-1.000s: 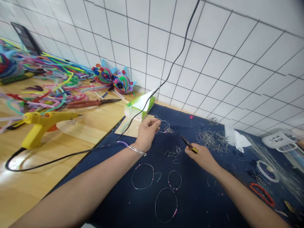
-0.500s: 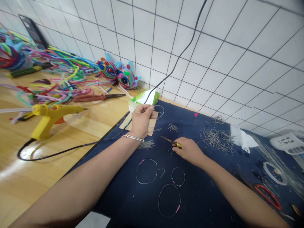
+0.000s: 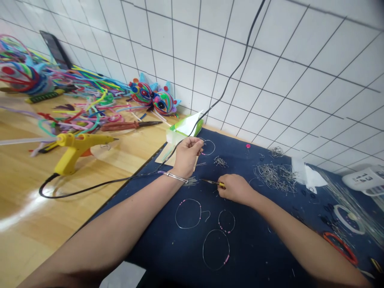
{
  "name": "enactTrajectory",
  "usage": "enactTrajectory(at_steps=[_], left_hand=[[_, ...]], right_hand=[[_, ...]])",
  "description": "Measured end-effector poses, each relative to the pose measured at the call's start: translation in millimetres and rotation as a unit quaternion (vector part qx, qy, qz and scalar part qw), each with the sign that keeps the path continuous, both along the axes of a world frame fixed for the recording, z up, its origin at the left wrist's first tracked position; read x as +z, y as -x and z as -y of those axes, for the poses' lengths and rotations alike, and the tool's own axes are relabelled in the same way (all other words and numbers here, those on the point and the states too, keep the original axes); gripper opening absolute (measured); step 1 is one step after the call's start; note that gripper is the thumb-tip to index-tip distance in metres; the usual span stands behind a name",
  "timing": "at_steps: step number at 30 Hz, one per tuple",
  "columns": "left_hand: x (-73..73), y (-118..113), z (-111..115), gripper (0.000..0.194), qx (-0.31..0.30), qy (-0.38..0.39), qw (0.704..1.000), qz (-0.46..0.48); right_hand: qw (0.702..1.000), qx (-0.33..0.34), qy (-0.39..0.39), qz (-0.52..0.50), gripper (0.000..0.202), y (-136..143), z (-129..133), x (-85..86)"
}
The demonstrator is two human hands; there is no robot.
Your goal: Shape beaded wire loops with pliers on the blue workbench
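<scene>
Between thumb and fingers, my left hand pinches a small wire ring with pink beads near the fingertips. My right hand is closed around the yellow handle of slim pliers, their dark tip pointing left over the navy cloth. Below the hands lie a beaded wire ring with a hooked tail, a smaller beaded ring and another large ring. Short straight wires lie just under my left wrist.
A yellow glue gun and red-handled pliers rest on the wood at left, near colourful pipe cleaners. A black cable runs across my left hand's area. Tangled wire and orange-handled scissors lie at right.
The view has shifted slightly. My left hand, still holding the small ring, shows a little more to the right and lower; the pliers in my right hand have turned nearer to level.
</scene>
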State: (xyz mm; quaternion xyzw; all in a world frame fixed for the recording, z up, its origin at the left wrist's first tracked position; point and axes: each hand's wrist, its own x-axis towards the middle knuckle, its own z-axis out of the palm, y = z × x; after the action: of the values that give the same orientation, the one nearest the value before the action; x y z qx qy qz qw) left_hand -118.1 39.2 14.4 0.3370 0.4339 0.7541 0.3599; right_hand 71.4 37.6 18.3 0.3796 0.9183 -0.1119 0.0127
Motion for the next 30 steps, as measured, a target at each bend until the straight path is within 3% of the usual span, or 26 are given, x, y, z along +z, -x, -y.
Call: enactTrajectory(at_steps=[7,15,17,25,30], left_hand=[[-6.1,-7,1,0.019,-0.063,0.04,0.997,-0.013],[-14.0,-36,18,0.017,-0.206,0.101,0.971,-0.067],[-14.8,-40,22,0.018,-0.216,0.107,0.967,-0.078],[-18.6,-55,32,0.016,-0.256,0.121,0.954,-0.099],[-17.0,-62,39,0.015,-0.281,0.124,0.942,-0.134]], right_hand=[[0.996,-0.049,0.03,-0.075,0.009,-19,5,19.4],[0.973,-0.089,0.117,-0.18,0.008,-40,6,19.7],[0.964,-0.092,0.137,-0.208,0.006,-46,8,20.2],[0.915,-0.151,0.186,-0.323,0.011,-68,19,1.6],[0.904,-0.167,0.182,-0.349,0.008,-69,28,-3.9]])
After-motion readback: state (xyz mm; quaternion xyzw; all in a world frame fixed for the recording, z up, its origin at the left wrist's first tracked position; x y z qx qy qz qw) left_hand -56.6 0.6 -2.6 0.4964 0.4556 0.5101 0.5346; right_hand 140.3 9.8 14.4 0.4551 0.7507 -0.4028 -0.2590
